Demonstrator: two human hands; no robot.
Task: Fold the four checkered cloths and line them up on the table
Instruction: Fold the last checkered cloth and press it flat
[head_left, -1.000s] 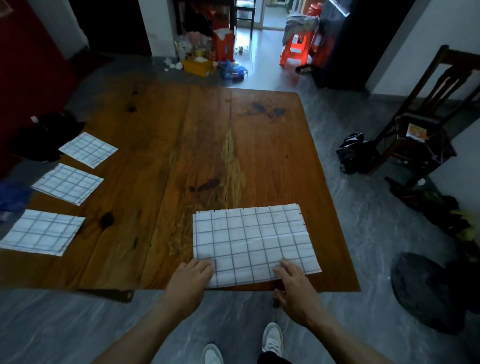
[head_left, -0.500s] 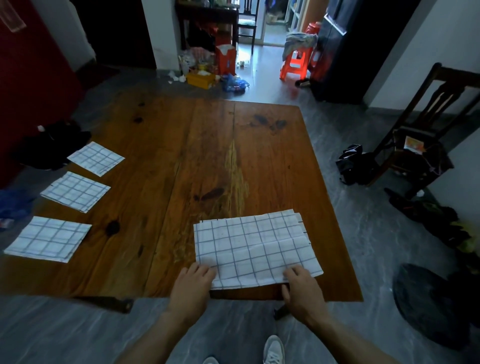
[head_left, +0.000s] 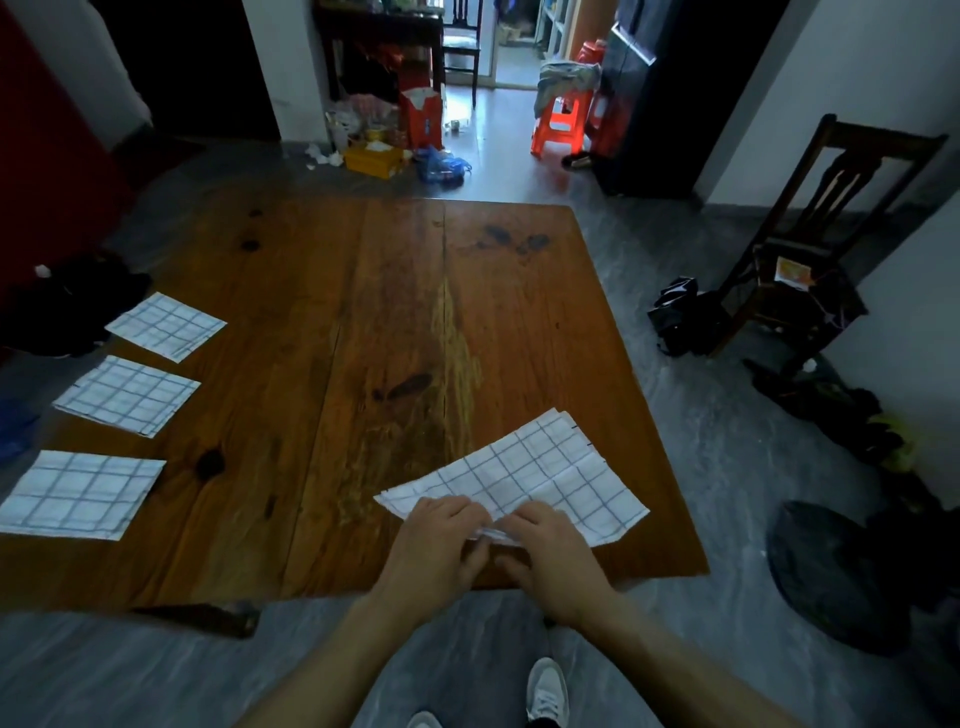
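Observation:
A white checkered cloth (head_left: 540, 467) lies askew near the front right of the wooden table (head_left: 363, 312), folded to a rectangle with one corner pointing at me. My left hand (head_left: 436, 545) and my right hand (head_left: 550, 556) meet at that near corner and pinch its edge together. Three folded checkered cloths lie in a column along the table's left edge: the far one (head_left: 166, 326), the middle one (head_left: 127, 395) and the near one (head_left: 78, 493).
A dark wooden chair (head_left: 810, 270) and black bags (head_left: 680, 317) stand on the floor to the right. Clutter, a yellow box (head_left: 376, 158) and orange stools (head_left: 558, 122) lie beyond the table's far edge. My shoes (head_left: 545, 693) show below.
My hands came together from the cloth's two near corners to its near middle, and the cloth turned from square-on to a diagonal lie.

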